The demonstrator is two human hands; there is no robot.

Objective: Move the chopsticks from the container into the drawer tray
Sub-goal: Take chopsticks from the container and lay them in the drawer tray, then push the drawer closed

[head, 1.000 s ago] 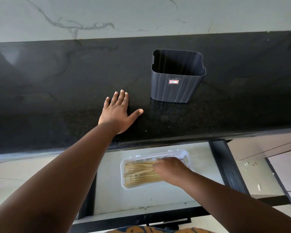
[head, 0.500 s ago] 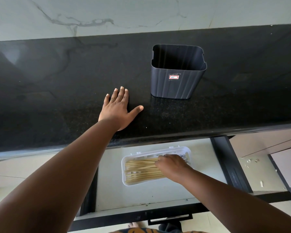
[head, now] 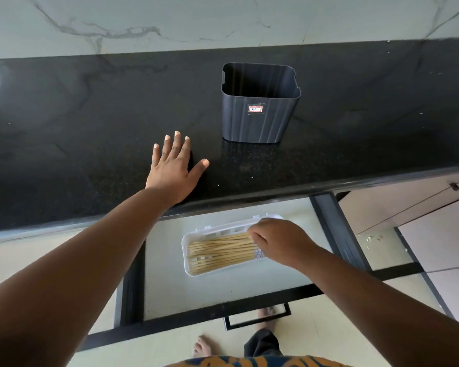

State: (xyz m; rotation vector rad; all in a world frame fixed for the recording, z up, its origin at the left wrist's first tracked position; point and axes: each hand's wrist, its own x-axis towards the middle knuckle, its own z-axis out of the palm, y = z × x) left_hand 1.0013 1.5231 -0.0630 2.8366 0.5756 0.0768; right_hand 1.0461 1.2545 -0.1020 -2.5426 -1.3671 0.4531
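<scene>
Several pale wooden chopsticks [head: 217, 254] lie lengthwise in a white plastic tray [head: 186, 241] inside the open drawer [head: 170, 282]. My right hand [head: 278, 241] hovers over the tray's right end, its curled fingers on the chopsticks' right ends; the hand hides the fingertips. Flat on the black countertop [head: 64, 144] lies my left hand [head: 174, 170], fingers spread and holding nothing. To its right stands the dark ribbed container [head: 257, 117], upright, and no chopsticks show inside it.
The counter's front edge overhangs the back of the drawer. A black drawer handle [head: 257, 319] juts out at the front. Bare feet [head: 204, 345] stand on the tiled floor below. Cabinet fronts [head: 408, 207] are on the right.
My right hand has slid right along the tray, uncovering more of the chopsticks. The left hand stays flat on the counter. The camera has tipped down a little.
</scene>
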